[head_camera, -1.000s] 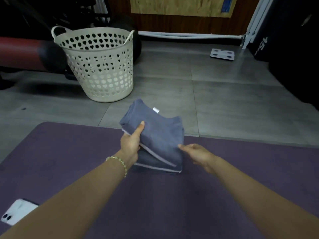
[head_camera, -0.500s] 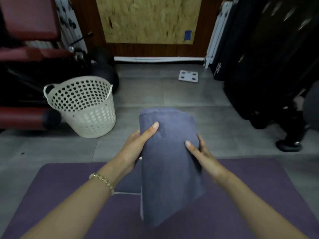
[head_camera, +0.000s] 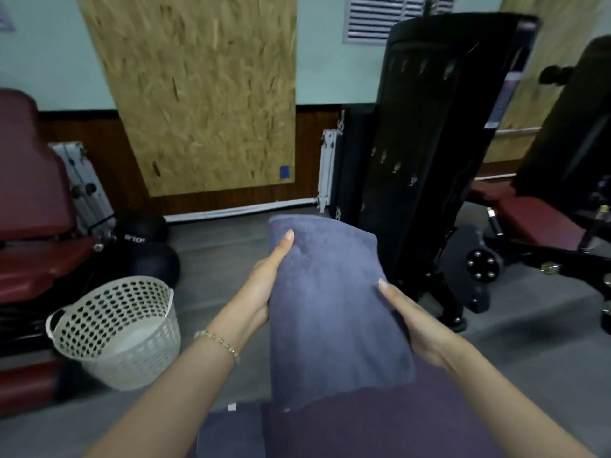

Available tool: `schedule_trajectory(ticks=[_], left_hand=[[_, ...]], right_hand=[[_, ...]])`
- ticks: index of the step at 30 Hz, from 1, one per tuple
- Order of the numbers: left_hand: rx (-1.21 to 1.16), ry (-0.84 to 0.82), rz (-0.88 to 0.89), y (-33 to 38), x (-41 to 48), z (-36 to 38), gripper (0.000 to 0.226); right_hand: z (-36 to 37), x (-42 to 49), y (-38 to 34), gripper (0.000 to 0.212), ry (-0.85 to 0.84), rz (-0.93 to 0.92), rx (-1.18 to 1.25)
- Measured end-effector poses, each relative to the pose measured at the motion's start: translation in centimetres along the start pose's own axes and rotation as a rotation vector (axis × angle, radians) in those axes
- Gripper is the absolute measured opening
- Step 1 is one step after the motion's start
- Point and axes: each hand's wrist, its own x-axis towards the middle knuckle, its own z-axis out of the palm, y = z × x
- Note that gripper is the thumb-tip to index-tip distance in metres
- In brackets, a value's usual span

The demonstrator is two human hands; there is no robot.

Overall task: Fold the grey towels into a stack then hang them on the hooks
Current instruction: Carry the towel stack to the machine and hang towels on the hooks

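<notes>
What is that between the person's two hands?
In the head view, a folded grey towel fills the gap. The left hand holds one side and the right hand holds the other.

Your one view comes from the camera on your head, looking forward and down along your forearms. It sits close: your left hand (head_camera: 264,285) and right hand (head_camera: 416,325) fill the lower middle, with the towel (head_camera: 330,309) between them. The wide lens faces the wall (head_camera: 324,67), reaching up to the board (head_camera: 198,94) and vent (head_camera: 380,18), with the basket (head_camera: 122,332) lower left, the rack (head_camera: 439,127) at right and the mat (head_camera: 380,424) along the bottom edge.
</notes>
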Motion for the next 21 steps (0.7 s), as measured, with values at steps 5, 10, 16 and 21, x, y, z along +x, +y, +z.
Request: schedule_trajectory(ticks=[5, 10, 16, 21], left_hand=[[-0.048, -0.020, 0.028, 3.1, 4.0, 6.0, 0.086], [-0.202, 0.141, 0.121, 5.3, 8.9, 12.4, 0.066], [-0.289, 0.262, 0.194, 7.2, 16.9, 15.8, 0.061], [-0.154, 0.306, 0.156, 7.8, 26.4, 15.8, 0.064]], right_hand=[[-3.1, 0.8, -4.1, 0.114, 0.126, -0.051, -0.035], [-6.1, 3.8, -6.3, 0.113, 0.163, 0.102, 0.150], [-8.3, 9.5, -10.6, 0.053, -0.069, 0.100, 0.376], [-11.5, 18.8, -12.7, 0.052, 0.182, -0.004, 0.399]])
